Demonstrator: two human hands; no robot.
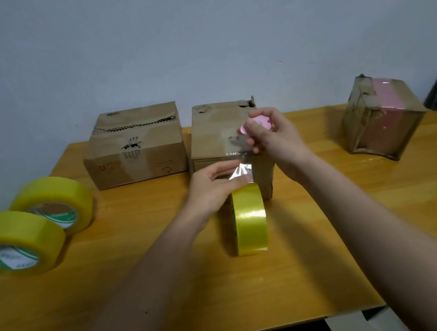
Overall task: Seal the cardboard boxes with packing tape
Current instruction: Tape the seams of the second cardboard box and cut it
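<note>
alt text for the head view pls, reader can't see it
At a wooden table, the left hand holds clear tape pulled from an upright yellow roll to the middle cardboard box, while the right hand grips a small pink cutter above it.

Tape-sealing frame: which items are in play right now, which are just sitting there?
In play:
left hand holding the clear tape strip
right hand holding a pink cutter
upright tape roll
middle box

Idle:
two flat tape rolls
left box
right taped box

Yellow tape rolls [46,214], brown boxes [134,147], pink cutter [255,125], orange-yellow table [364,213].
</note>
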